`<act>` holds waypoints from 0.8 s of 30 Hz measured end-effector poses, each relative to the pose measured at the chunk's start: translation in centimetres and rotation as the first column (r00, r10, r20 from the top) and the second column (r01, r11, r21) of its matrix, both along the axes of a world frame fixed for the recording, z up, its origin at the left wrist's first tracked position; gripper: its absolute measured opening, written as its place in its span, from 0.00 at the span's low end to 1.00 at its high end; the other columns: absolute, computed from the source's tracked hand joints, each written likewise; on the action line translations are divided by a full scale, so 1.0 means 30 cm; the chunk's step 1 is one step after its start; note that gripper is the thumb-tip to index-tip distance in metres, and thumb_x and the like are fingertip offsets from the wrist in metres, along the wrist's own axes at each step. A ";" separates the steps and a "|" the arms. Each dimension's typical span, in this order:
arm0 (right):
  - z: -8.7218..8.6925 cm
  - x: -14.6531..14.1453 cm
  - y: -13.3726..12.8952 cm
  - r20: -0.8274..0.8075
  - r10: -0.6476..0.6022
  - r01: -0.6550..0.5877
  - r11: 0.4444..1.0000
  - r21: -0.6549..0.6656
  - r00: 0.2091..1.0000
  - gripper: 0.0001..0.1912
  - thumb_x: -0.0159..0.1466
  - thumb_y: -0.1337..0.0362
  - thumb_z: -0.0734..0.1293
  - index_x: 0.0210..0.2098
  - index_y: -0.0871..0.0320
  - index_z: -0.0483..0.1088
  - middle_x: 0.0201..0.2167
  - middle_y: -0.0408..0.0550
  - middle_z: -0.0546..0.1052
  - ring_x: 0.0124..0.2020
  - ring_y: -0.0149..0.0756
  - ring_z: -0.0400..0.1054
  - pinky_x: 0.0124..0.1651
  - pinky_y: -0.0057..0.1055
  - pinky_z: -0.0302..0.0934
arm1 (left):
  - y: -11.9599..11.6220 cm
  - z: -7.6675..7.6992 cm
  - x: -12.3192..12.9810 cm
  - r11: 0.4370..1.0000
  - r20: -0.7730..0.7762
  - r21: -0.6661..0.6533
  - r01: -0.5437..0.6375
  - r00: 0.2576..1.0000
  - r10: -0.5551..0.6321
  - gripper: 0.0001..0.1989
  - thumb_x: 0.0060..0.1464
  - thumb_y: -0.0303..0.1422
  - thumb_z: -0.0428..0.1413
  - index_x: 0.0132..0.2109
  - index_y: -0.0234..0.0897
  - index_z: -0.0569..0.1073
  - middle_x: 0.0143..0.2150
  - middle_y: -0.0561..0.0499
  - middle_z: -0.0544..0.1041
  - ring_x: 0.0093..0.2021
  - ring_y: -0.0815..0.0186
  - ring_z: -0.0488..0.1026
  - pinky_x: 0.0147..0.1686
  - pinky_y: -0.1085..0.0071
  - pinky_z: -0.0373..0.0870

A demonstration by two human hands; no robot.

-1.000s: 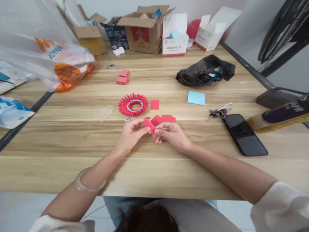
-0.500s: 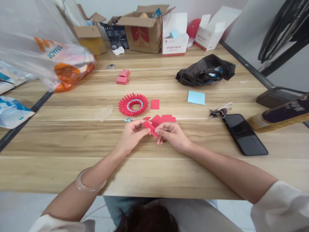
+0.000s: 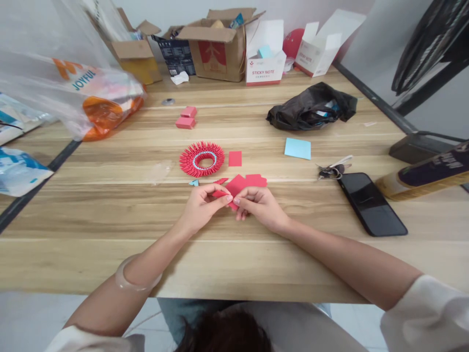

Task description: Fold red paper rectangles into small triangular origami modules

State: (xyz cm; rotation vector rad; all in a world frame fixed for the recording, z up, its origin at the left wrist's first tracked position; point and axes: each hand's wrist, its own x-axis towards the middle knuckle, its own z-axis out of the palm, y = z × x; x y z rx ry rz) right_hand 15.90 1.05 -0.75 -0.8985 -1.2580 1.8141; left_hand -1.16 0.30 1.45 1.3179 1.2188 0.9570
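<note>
Between my two hands is a folded piece of red paper (image 3: pixel 221 194), partly covered by the fingers. My left hand (image 3: pixel 201 205) pinches it from the left, thumb on top. From the right, my right hand (image 3: pixel 259 205) pinches its lower end, with thumb and index finger close to the left thumb. Just beyond the hands lie loose red paper sheets (image 3: pixel 255 180) and a small folded red piece (image 3: pixel 221 181). A spiky ring of folded red paper (image 3: pixel 186 159) with a light blue inner band sits behind them, beside a red paper square (image 3: pixel 235 158).
Two red paper blocks (image 3: pixel 185 122) and a blue sticky-note pad (image 3: pixel 297 148) lie farther back. A black plastic bag (image 3: pixel 311 107), keys (image 3: pixel 330 171) and a phone (image 3: pixel 373 204) are on the right. Cardboard boxes (image 3: pixel 220 54) line the wall; a plastic bag (image 3: pixel 106 102) stands left.
The held red paper has turned and now shows less of its face. My left thumb has shifted slightly right, nearer my right thumb. Other things stay in place.
</note>
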 end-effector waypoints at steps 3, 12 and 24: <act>-0.002 -0.002 -0.003 0.001 -0.008 0.008 1.000 0.012 1.000 0.16 0.55 0.53 0.70 0.27 0.61 0.68 0.16 0.41 0.74 0.19 0.26 0.70 0.24 0.22 0.64 | 0.001 -0.002 0.002 0.999 0.026 0.034 -0.001 1.000 0.000 0.08 0.47 0.34 0.62 0.29 0.32 0.75 0.25 0.53 0.76 0.27 0.71 0.71 0.31 0.75 0.67; -0.008 -0.014 -0.006 -0.014 -0.153 0.152 0.988 -0.026 0.988 0.17 0.56 0.52 0.69 0.28 0.58 0.62 0.19 0.38 0.73 0.14 0.25 0.67 0.17 0.20 0.59 | 0.004 0.003 0.006 0.999 0.100 -0.021 -0.028 0.995 0.030 0.06 0.47 0.31 0.62 0.29 0.32 0.75 0.23 0.54 0.75 0.26 0.71 0.72 0.31 0.75 0.69; -0.019 -0.014 -0.003 -0.051 -0.161 0.159 0.987 -0.032 0.986 0.17 0.57 0.52 0.68 0.27 0.58 0.60 0.20 0.40 0.75 0.15 0.27 0.69 0.17 0.21 0.60 | 0.008 -0.007 -0.005 0.999 0.045 -0.008 -0.042 0.998 0.042 0.05 0.45 0.31 0.62 0.29 0.33 0.76 0.22 0.54 0.76 0.24 0.72 0.71 0.29 0.75 0.67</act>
